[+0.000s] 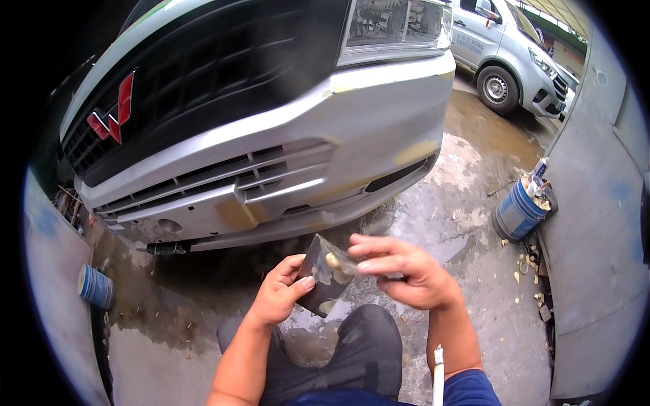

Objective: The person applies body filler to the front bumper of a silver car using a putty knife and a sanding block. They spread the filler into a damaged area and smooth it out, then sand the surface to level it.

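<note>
My left hand point(284, 289) grips a dark, flat square plate point(318, 287) by its left side, thumb on top. The plate is tilted and carries pale yellow and grey smears. My right hand point(399, 271) has its fingers apart at the plate's right edge; I cannot tell whether they touch it. Beyond my hands is the silver front bumper point(379, 115) of a vehicle, with tan and yellowish patches, a black grille point(217, 74) and a red emblem. A white cigarette-like stick point(439, 375) sticks up at the bottom of the view, in front of my right forearm.
Grey panels point(596, 284) stand at both sides. A blue bucket point(518, 213) full of debris sits at the right, near scattered yellowish scraps. Another blue bucket point(95, 287) is at the left. A silver van point(504, 74) stands behind at upper right, and the concrete floor point(474, 318) is partly wet.
</note>
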The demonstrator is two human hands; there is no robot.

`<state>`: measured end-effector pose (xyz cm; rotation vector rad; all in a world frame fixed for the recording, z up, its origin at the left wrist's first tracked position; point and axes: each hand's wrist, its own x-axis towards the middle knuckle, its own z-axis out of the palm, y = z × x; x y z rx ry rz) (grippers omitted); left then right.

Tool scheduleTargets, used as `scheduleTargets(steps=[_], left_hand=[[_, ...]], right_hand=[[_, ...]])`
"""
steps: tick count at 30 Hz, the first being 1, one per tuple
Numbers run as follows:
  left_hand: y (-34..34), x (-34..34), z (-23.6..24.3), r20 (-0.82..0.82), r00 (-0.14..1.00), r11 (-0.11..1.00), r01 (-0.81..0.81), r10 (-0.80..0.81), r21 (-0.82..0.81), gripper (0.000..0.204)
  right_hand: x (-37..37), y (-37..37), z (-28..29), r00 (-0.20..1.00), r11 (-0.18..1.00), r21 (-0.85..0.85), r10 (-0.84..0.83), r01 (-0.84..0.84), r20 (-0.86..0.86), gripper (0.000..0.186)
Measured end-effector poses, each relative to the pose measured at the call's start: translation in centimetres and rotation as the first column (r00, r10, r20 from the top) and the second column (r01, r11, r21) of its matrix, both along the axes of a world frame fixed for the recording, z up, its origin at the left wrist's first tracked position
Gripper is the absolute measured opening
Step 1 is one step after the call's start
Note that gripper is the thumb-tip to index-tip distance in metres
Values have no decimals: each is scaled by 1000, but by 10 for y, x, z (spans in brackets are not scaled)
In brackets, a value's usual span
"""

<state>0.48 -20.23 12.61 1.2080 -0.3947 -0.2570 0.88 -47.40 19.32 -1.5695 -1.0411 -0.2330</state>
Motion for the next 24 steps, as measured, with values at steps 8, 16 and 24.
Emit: scheduleTargets(steps=[8, 16, 24], left_hand=[[5, 0, -7, -108, 994, 999, 30, -31, -15, 42], [9, -5, -31, -188, 981, 991, 13, -38, -130, 40], [-5, -2, 5, -44, 982, 961, -189, 183, -204, 37]], right_hand=[[7, 0, 1, 993, 901, -418, -102, 120, 67, 63], [17, 2, -11, 990, 837, -529, -121, 137, 66, 61], [15, 7, -38, 772, 690, -356, -603, 631, 199, 43]])
